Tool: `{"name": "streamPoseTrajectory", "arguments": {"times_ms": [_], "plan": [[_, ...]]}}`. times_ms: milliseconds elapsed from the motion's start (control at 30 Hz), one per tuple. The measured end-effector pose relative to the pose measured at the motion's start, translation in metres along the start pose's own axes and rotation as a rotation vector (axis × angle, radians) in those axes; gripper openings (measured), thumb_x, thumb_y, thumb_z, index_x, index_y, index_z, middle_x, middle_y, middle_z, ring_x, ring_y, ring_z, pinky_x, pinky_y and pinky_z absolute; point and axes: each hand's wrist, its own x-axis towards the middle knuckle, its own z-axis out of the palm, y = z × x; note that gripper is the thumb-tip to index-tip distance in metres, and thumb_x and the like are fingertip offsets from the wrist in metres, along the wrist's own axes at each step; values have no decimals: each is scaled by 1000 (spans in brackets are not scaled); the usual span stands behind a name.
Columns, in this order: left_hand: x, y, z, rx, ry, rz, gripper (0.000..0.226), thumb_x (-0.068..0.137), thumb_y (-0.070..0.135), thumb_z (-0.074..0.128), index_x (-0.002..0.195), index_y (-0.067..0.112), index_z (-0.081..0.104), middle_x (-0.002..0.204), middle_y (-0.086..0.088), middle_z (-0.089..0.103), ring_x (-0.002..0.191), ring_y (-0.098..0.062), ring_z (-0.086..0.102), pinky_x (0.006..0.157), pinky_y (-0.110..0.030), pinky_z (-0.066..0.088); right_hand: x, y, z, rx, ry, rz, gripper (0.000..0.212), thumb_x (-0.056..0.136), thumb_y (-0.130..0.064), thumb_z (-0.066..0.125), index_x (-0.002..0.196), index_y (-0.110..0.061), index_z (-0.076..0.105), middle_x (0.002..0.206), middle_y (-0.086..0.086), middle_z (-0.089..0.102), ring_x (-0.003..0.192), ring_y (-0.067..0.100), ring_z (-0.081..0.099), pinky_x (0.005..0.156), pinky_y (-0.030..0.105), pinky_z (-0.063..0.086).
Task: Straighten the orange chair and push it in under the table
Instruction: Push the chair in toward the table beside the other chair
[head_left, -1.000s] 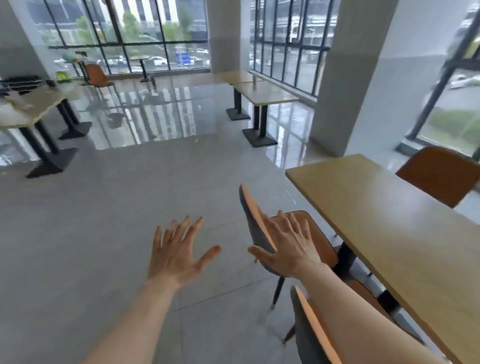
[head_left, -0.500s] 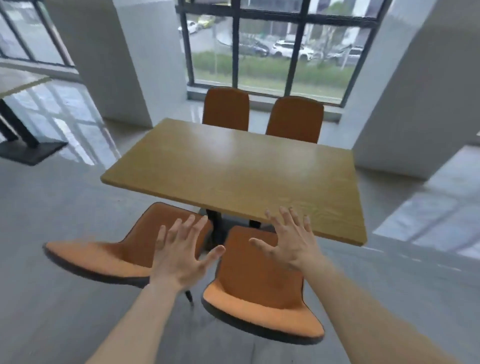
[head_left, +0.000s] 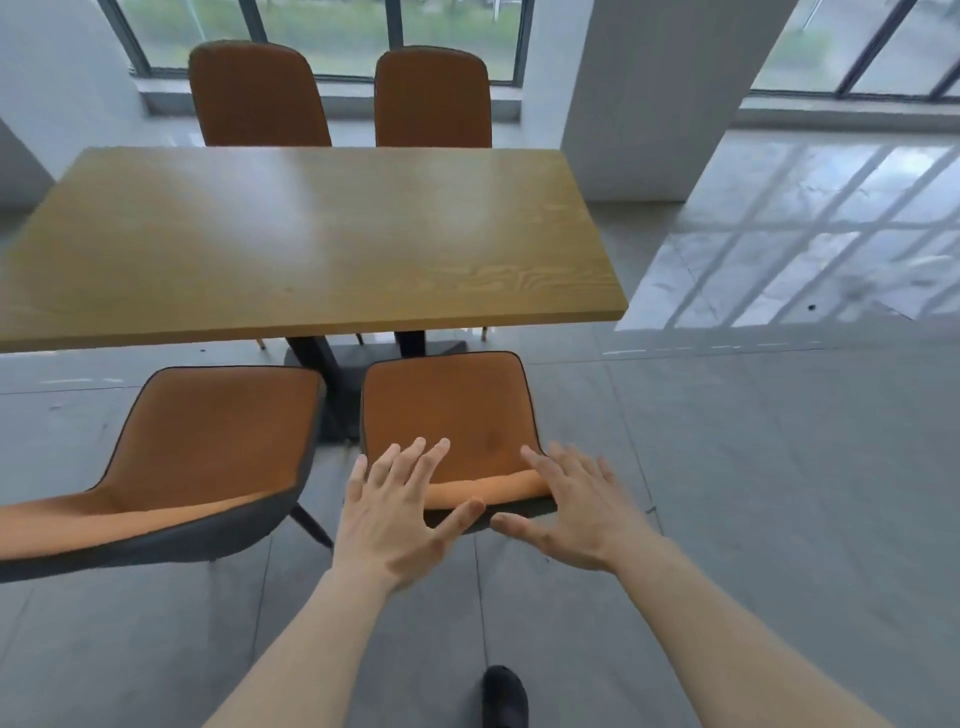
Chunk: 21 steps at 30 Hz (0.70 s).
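An orange chair (head_left: 447, 410) with a dark shell stands on my side of the wooden table (head_left: 291, 234), its seat pulled out from under the tabletop. My left hand (head_left: 400, 514) is spread over the left end of its backrest top. My right hand (head_left: 576, 509) hovers at the right end, fingers apart. Neither hand is closed on the chair. A second orange chair (head_left: 208, 441) stands to the left, turned at an angle and further out from the table.
Two more orange chairs (head_left: 260, 93) (head_left: 434, 98) are tucked in on the table's far side by the window. A white pillar (head_left: 665, 93) rises at the right. The black table base (head_left: 332, 374) sits between the near chairs. My dark shoe (head_left: 504, 696) is on the grey floor.
My view has swung around and drawn closer, facing the table square on. Both open hands have dropped onto the backrest top of the right-hand near chair.
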Motion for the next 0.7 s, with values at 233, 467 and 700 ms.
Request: {"name": "streamPoseTrajectory", "arguments": {"times_ms": [233,467,700], "plan": [[-8,-11,27,-10,-22,7,87,80,95,19,151,46,31,156,17,39,144,-13,30,124,-44,13,12,2,29,-66,96,-11,105,73,-98,20,159,-38,19,168,1,26,156,25,14,127,53,5],[0,-24,36,-35,17,63,69,84,82,22,139,47,44,135,22,51,125,-14,38,109,-40,24,19,-3,43,-121,229,-1,105,72,-95,5,151,-33,38,144,-3,52,136,23,40,120,45,23],[-5,-42,32,-31,28,88,53,92,75,40,137,48,46,131,24,52,123,-12,39,103,-38,23,13,-20,55,-134,262,13,98,77,-93,4,145,-34,42,137,-3,54,130,24,43,116,44,26]]}}
